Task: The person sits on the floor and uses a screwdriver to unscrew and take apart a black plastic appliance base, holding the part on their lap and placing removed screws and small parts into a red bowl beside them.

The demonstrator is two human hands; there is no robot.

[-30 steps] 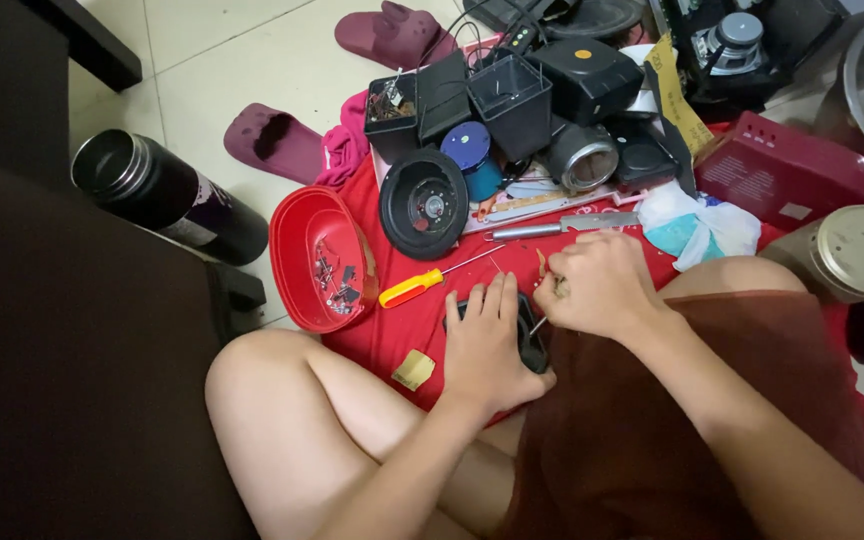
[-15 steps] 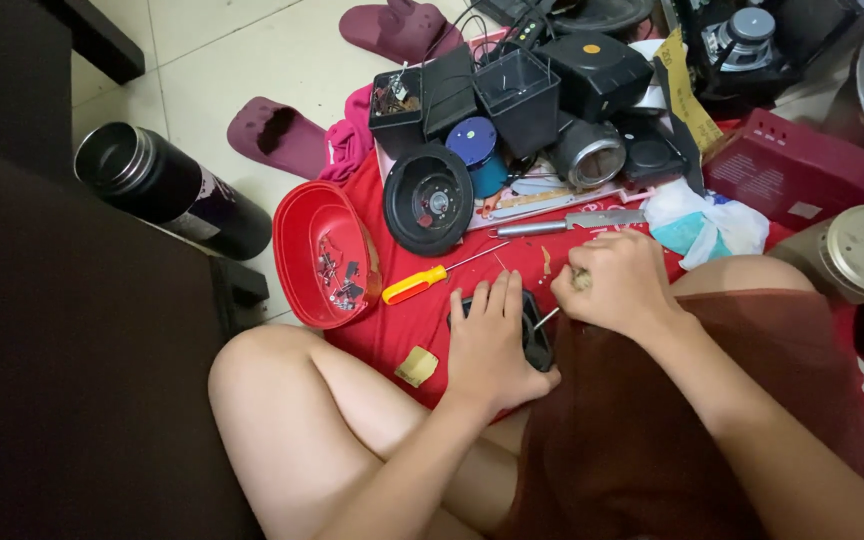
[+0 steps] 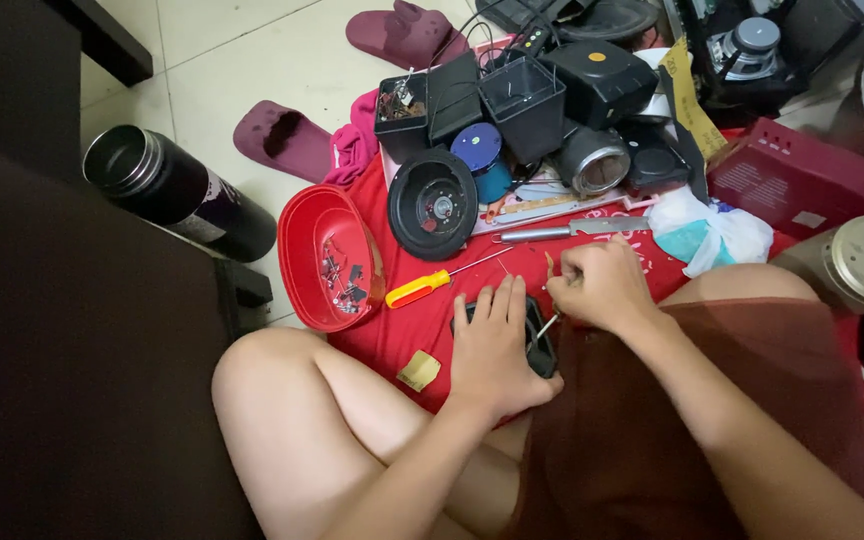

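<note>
Item: small black part [image 3: 540, 345], lying on the red cloth [image 3: 422, 330] on the floor, right in front of my crossed legs and mostly covered by my left hand [image 3: 495, 345]. Only a dark edge shows between the two hands; I cannot tell its full shape.

Handling, as I judge it: light, rigid, hard-shelled, likely to skid on the cloth unless pinned from above. Best held flat under the palm, or by its outer rim, keeping clear of the spot being worked.

Left hand: palm down, fingers together and stretched forward, pressing the part onto the cloth; forearm runs in from lower centre over my knee.

Right hand [image 3: 600, 285]: curled into a loose fist, fingertips pinching a thin metal tool [image 3: 547, 326] whose tip slants down to the part's right edge. Wrist is raised, and the forearm comes in from the lower right.

Nearby on the cloth: yellow-handled screwdriver [image 3: 432, 285], just beside the left fingertips; small tan scrap [image 3: 418, 371] near the left wrist; red oval tray [image 3: 297, 240] holding small dark screws and bits; round black speaker cone [image 3: 433, 204]; a grey knife-like tool [image 3: 572, 230].

Further out: black boxes, a crumpled white bag [image 3: 712, 235], a black flask [image 3: 177, 190] lying on the tiles, two maroon slippers.
</note>
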